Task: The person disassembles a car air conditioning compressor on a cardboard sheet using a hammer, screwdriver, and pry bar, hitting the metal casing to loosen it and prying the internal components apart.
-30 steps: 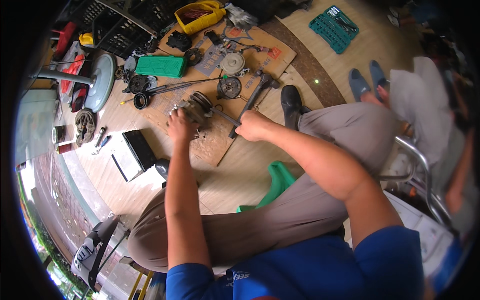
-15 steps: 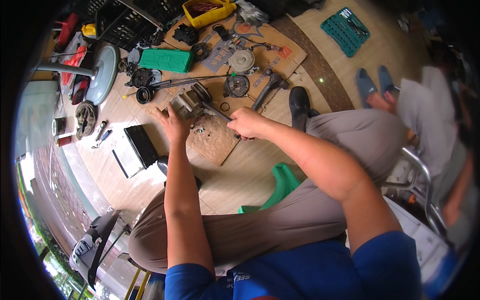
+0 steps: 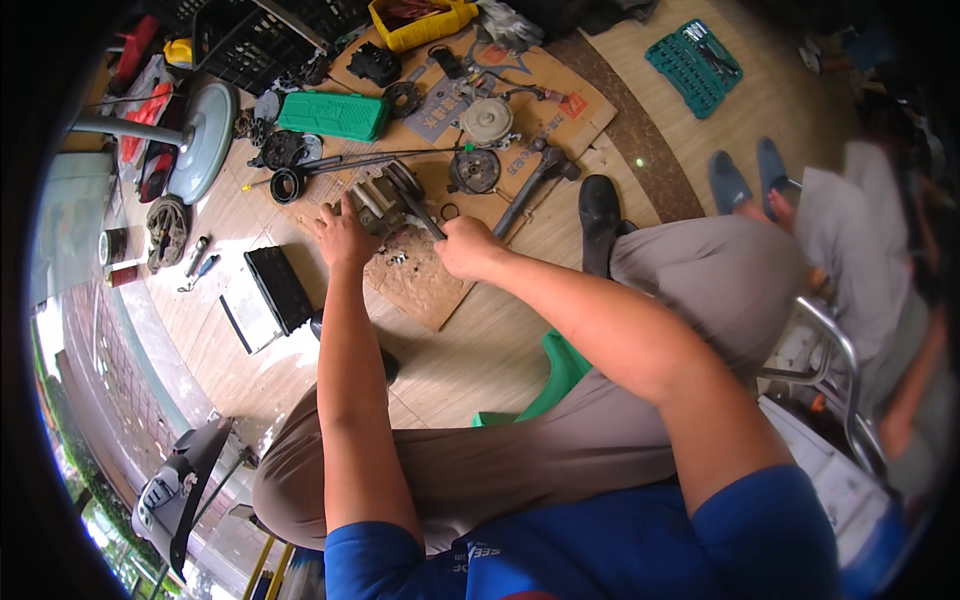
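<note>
A grey metal housing with a round, wheel-like end [image 3: 378,195] lies on the cardboard [image 3: 440,290] in front of me. My left hand [image 3: 345,238] grips its near left side, with the fingers spread over the metal. My right hand [image 3: 470,248] is closed round a dark bar-shaped tool [image 3: 425,216], whose far end meets the round end of the housing. The tool's exact kind is hidden by my fist. Small metal bits [image 3: 398,259] lie on the cardboard just below the housing. To the right of my right hand rests a hammer [image 3: 527,188].
Round metal parts [image 3: 487,120], a green case [image 3: 333,116] and a yellow container [image 3: 420,25] lie beyond the housing. A black open box [image 3: 280,290] is at the left. A teal tool case [image 3: 695,68] lies far right. Another person's feet [image 3: 750,190] are at the right.
My right hand has moved left and slightly up along the tool, closer to the housing. My left hand has shifted a little to the left. The housing appears slightly turned.
</note>
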Tool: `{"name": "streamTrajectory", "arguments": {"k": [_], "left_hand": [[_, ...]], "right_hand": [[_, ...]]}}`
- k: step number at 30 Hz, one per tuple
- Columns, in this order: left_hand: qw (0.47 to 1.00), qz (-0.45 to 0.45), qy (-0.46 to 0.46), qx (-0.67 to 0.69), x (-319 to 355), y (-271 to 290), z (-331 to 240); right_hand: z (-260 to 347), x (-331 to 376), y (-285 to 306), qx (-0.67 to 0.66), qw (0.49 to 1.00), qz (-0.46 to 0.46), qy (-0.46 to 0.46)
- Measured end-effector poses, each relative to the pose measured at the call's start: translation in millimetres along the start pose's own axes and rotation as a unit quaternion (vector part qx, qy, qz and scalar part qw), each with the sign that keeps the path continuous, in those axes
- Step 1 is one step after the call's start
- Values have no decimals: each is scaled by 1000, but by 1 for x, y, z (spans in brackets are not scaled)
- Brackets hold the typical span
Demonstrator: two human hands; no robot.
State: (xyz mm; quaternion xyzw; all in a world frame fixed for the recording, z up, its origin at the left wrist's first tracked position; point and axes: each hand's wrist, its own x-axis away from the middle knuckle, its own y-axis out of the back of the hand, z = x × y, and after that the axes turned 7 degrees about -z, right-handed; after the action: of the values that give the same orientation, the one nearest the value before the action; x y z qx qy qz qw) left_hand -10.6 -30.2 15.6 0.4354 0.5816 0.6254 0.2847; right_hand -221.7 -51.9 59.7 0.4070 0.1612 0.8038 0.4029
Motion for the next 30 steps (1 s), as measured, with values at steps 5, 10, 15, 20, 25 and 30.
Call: {"name": "streamTrajectory", "arguments": {"k": [5,10,15,20,25,30], "left_hand": [[1000,-1,10,12,-2,-7,6],[994,30,84,56,27,-8,-19],[997,17,59,56,37,-15,-13],[997,67,37,20,14,-3,5],[951,-160,-184,190,5,14,-21],[923,-89,-156,339,0,66,-84]], "right_hand": [[15,-12,20,28,999,21,1],[21,-39,72,-18,985,157,-63],[30,-33,89,-82,977,172,-96],[47,-33,88,-217,970,108,-33],[52,-58,64,-166,969,-66,169],[44,-58,74,-480,874,-72,15]]}}
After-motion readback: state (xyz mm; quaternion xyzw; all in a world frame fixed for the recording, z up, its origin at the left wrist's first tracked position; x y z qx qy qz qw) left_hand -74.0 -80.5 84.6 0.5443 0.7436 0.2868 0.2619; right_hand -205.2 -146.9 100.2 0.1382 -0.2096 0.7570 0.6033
